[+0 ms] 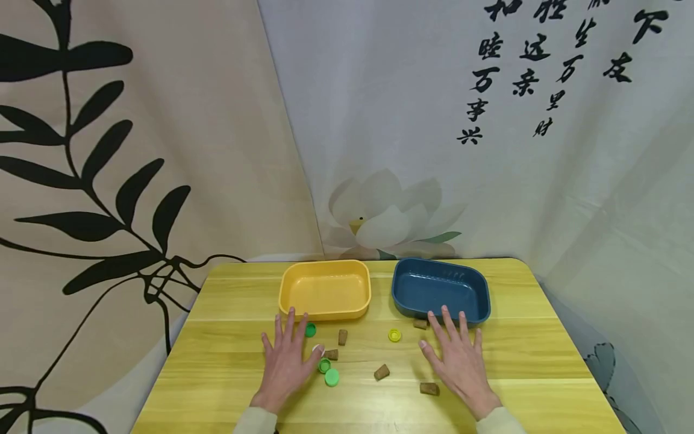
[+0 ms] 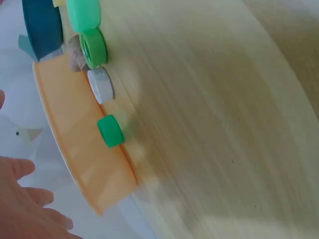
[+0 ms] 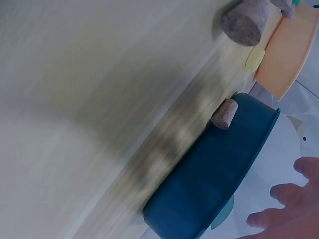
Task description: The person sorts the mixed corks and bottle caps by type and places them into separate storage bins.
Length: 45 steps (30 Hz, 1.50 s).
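My left hand (image 1: 287,363), fingers spread and straight, is over the table's left side, in front of the yellow tray (image 1: 325,316). Close by its thumb lie a white cap (image 2: 101,85), a green cap (image 1: 324,365), a light green cap (image 1: 332,377) and a cork (image 1: 331,355). A darker green cap (image 2: 110,131) sits at the yellow tray's front. My right hand (image 1: 461,364), also spread and holding nothing, is in front of the blue tray (image 1: 401,304). Beside that tray's front wall lies a cork (image 3: 225,114); another cork (image 1: 429,389) lies left of the right wrist.
Between the hands are a yellow cap (image 1: 394,335) and two corks, one further back (image 1: 343,337) and one nearer (image 1: 382,372). Both trays stand along the back edge of the wooden table (image 1: 217,361). Printed curtains (image 1: 379,120) hang right behind.
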### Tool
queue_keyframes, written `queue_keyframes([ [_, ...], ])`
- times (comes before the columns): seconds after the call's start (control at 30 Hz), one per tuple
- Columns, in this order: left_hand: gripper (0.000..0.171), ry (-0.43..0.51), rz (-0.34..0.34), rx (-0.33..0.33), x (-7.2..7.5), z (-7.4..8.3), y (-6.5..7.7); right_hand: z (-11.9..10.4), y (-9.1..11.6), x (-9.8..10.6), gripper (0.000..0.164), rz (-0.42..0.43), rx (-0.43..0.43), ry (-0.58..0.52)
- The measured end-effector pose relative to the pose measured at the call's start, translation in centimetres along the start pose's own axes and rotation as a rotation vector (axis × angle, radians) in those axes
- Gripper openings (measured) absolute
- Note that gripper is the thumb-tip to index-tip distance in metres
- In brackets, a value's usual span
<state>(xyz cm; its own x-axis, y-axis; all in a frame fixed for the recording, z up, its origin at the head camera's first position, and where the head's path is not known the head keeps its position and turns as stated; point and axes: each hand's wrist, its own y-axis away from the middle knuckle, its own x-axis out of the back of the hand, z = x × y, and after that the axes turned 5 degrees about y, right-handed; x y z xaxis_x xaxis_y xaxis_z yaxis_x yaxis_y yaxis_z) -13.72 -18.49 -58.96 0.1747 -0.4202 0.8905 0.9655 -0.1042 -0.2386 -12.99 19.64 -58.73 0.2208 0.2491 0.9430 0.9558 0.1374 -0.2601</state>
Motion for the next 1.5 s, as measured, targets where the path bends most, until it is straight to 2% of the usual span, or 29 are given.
queue_keyframes([
  [0.37, 0.082, 0.026, 0.07, 0.018, -0.1, -1.7, -2.2, -0.4, 0.3, -0.1, 0.069, -0.021, -0.018, -0.035],
  [0.53, 0.084, 0.046, 0.035, 0.068, -0.2, -2.6, -3.7, -0.4, 0.5, -0.3, 0.069, -0.018, -0.021, -0.023],
  [0.77, 0.089, 0.084, -0.034, 0.185, -0.2, -3.8, -6.0, -0.1, 0.8, -0.4, 0.068, -0.014, -0.017, -0.033],
  [1.0, 0.092, 0.122, -0.055, 0.268, -0.3, -4.5, -7.8, -0.1, 1.2, -0.6, 0.065, 0.008, -0.001, -0.037],
  [1.23, 0.094, 0.124, -0.088, 0.303, -0.8, -4.9, -8.1, -0.2, 1.5, -0.8, 0.065, 0.016, 0.019, -0.03],
  [1.37, 0.095, 0.114, -0.079, 0.29, -1.1, -4.6, -7.9, -0.2, 1.7, -0.8, 0.065, 0.015, 0.015, -0.03],
  [1.5, 0.096, 0.097, -0.1, 0.276, -1.4, -4.1, -7.7, 0.0, 2.1, -0.8, 0.065, 0.007, 0.016, -0.03],
])
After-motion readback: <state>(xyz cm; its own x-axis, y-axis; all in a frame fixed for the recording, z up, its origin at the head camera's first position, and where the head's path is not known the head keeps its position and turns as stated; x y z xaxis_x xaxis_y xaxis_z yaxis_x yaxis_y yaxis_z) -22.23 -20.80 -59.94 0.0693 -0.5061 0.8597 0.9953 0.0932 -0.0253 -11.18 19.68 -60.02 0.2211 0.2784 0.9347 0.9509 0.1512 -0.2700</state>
